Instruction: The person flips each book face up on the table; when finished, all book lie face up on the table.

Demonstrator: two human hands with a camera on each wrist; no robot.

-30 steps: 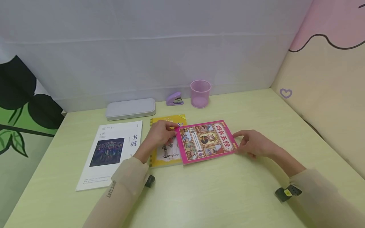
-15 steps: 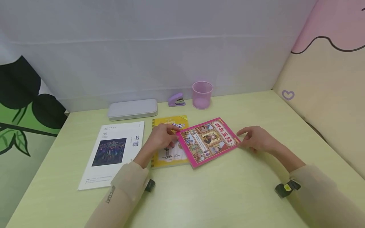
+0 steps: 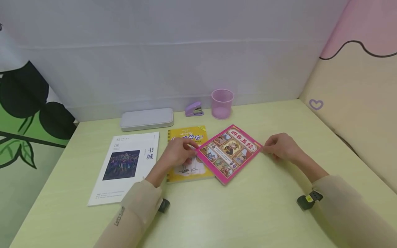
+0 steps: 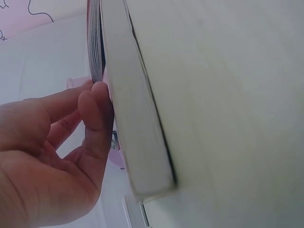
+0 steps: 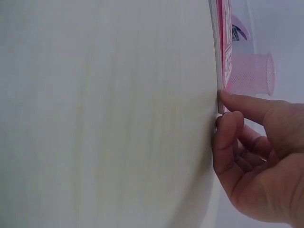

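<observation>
The pink book [image 3: 230, 153] lies skewed on the table [image 3: 254, 213], its left corner overlapping the yellow book [image 3: 187, 172]. The left hand [image 3: 178, 153] pinches that left corner with curled fingers, hiding part of the yellow cover. The right hand [image 3: 280, 147] touches the right corner; whether it grips is unclear.

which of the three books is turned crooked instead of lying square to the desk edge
The pink book. It sits cornerwise like a diamond, overlapping the yellow book, with a hand at each side corner. The yellow book and the white magazine lie roughly square.
</observation>
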